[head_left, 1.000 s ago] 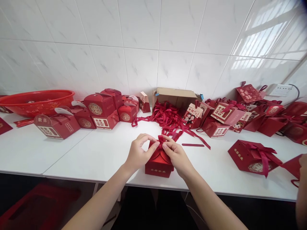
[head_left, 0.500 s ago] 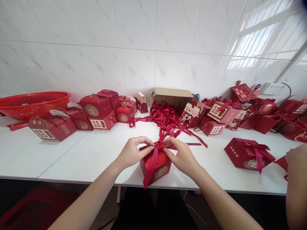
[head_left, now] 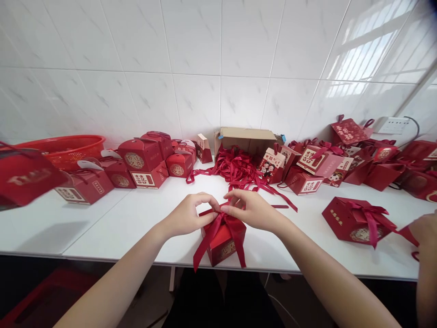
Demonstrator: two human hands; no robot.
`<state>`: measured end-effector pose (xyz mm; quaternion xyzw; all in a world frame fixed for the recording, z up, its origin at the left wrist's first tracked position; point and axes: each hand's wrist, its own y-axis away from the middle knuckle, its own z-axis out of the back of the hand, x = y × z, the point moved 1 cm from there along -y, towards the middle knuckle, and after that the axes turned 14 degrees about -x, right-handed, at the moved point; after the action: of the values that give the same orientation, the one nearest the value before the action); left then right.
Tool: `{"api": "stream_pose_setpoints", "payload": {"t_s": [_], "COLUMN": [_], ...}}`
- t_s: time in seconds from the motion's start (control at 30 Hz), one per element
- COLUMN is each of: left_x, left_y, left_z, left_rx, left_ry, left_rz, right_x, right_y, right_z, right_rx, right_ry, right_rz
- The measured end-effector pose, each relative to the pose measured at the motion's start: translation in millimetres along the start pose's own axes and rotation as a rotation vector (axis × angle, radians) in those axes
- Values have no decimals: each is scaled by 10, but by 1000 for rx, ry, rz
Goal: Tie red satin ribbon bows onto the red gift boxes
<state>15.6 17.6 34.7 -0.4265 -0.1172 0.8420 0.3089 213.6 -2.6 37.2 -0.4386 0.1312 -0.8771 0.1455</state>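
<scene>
In front of me at the table's near edge stands a red gift box (head_left: 218, 248) with a gold emblem on its side. A dark red ribbon (head_left: 235, 230) lies over its top, and two tails hang down the front. My left hand (head_left: 191, 214) pinches the ribbon at the knot from the left, thumb and fingers together. From the right, my right hand (head_left: 254, 209) pinches the ribbon at the same knot, its fingers curled over the box top. The fingertips nearly meet, so the knot itself is partly hidden.
A cardboard box (head_left: 249, 133) spills loose red ribbons (head_left: 235, 166) behind my hands. Finished-looking boxes stack at left and right. A bow-tied box (head_left: 355, 221) sits right, by another person's hand (head_left: 425, 230). A blurred red box (head_left: 27, 177) hangs at far left before a red basket (head_left: 85, 146).
My hands have drawn closer together at the knot. A second ribbon tail now hangs down the box's right front. A red box has come into view at far left, above the table.
</scene>
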Motion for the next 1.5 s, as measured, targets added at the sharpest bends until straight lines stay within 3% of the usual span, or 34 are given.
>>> {"api": "stream_pose_setpoints", "payload": {"t_s": [0.1,0.17,0.3,0.47,0.7,0.87,1.13,1.37,1.5], "left_x": [-22,-25,-5,-7,-143,-100,42,94,135], "left_y": [-31,-57,-123,-201,-167,-155,-198,-239,-217], "left_z": [44,70,118,174,209,190,122,50,25], "left_rx": [36,57,112,186,191,314,462,260,261], "left_ry": [-62,-112,-180,-184,-278,-99,57,-288,-194], "left_rz": [-54,-102,-165,-156,-114,-72,42,-153,-129], "right_x": [-41,-47,-62,-79,-191,-252,-254,-346,-371], "right_y": [-21,16,135,221,75,-24,11,62,73], "right_z": [-77,-73,-60,-102,-65,-49,-67,-76,-90], "right_rx": [51,49,76,142,261,298,253,258,251], "right_ry": [-109,-117,93,336,278,82,33,18,-12], "right_rz": [35,140,430,557,597,581,586,568,551]}}
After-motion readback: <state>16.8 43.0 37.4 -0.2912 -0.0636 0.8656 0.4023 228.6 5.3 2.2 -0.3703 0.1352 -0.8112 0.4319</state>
